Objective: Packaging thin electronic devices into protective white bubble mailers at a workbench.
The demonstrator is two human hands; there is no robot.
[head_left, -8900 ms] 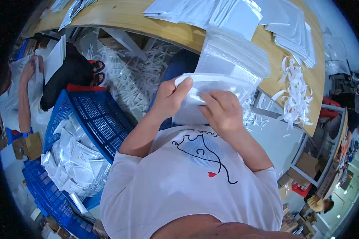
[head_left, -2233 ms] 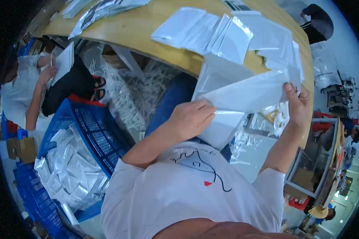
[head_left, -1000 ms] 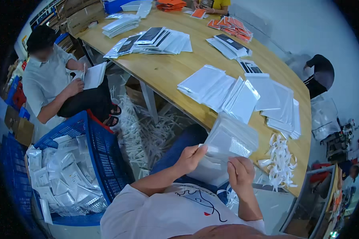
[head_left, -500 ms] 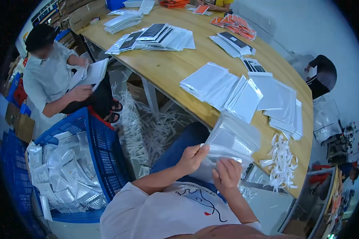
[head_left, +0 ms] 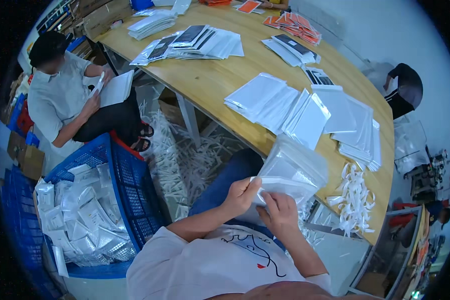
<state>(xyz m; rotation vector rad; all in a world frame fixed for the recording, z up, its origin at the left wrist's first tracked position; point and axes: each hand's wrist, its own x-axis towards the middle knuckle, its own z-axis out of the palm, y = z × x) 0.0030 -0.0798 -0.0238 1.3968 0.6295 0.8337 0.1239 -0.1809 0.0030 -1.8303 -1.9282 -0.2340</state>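
Note:
A translucent white bubble mailer [head_left: 287,186] lies over my lap at the table's near edge, on top of other clear bubbly bags [head_left: 295,155]. My left hand [head_left: 242,196] pinches its left end between thumb and fingers. My right hand [head_left: 279,211] is closed at its near edge, thumb and fingers bent against the white strip there. Part of the mailer is hidden behind both hands. Just right of it, a tangled heap of white peeled strips [head_left: 354,202] hangs at the table corner.
The wooden table [head_left: 200,82] carries stacks of white mailers [head_left: 262,100], more white mailers [head_left: 352,117] and orange cards [head_left: 297,27]. A blue basket [head_left: 135,185] full of packed pouches stands left. A co-worker [head_left: 60,90] sits beyond it. Strips litter the floor [head_left: 172,155].
My right hand has shifted slightly up and left along the mailer's edge; its fingers are more bent. The left hand barely moved. The co-worker at left has folded up a white piece.

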